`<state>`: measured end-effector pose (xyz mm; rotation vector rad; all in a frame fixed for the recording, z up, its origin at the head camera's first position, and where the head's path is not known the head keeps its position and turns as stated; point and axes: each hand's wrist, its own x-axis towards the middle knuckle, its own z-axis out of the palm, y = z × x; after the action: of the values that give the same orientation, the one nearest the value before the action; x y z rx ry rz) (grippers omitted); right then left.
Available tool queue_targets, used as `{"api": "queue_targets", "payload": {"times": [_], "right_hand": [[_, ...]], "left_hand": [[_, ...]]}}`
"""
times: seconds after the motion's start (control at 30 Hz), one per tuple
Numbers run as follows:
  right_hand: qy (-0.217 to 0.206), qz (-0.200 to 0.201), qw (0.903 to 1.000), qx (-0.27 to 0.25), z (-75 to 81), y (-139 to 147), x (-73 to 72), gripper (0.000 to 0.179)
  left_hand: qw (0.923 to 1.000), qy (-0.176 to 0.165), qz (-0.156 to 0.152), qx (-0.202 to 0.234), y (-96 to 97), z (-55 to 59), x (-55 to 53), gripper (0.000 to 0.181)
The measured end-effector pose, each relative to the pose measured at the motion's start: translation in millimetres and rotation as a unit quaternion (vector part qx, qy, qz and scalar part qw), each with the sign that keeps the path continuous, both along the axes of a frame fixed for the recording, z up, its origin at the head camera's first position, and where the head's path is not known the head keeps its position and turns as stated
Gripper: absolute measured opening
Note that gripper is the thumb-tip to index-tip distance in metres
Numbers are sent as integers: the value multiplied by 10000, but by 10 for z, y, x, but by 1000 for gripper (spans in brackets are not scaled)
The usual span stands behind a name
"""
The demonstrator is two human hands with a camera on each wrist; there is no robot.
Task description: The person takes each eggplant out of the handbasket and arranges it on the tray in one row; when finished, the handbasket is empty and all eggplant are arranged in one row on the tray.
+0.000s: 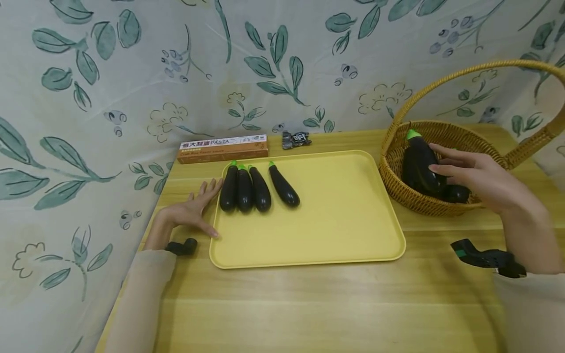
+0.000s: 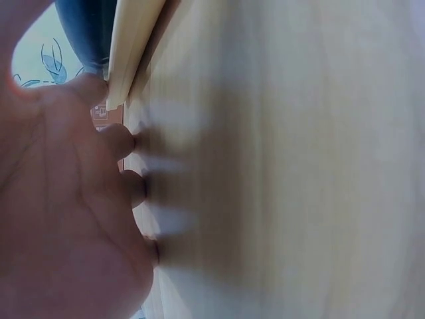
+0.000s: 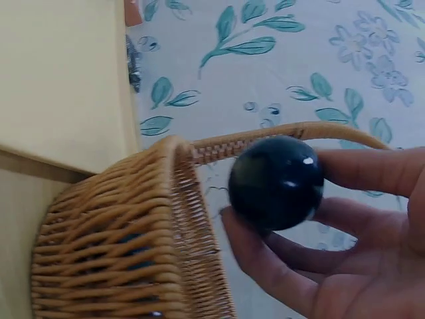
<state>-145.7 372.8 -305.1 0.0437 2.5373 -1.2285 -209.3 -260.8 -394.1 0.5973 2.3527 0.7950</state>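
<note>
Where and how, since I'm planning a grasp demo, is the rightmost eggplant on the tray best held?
Probably round the thicker near half of the rightmost eggplant, from above and the right, pinching across its width. It lies flat, widening from its far stem to the near end; the tray is bare to its right, while three eggplants lie side by side on its left.

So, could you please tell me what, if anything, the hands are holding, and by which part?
The right hand holds an eggplant around the middle of its dark body; the left hand holds nothing.
</note>
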Motion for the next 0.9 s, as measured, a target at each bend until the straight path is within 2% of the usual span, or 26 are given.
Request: {"api": "queue_targets", "payload": {"times": [0.23,0.4,0.57,0.77,0.9], "right_hand": [[-79,1041,9937,414,74,13,123,63],[30,1416,9893,343,95,-255,100,63],[143,1622,9866,-132,32,-730,-43,62],[-36,1673,9841,-593,-206,-1323,-308,64],[-118,1516,9829,-1041,-349,-1650,-459,64]], "left_hand": [[10000,-15,11,-15,-20,-12,1,149],[10000,3,8,-46,-37,-22,-7,149],[10000,-12,-14,-35,-38,-22,-5,148],[9999,28,-16,-99,-17,-21,-16,149],[9998,62,18,-193,-9,-22,-21,151]]}}
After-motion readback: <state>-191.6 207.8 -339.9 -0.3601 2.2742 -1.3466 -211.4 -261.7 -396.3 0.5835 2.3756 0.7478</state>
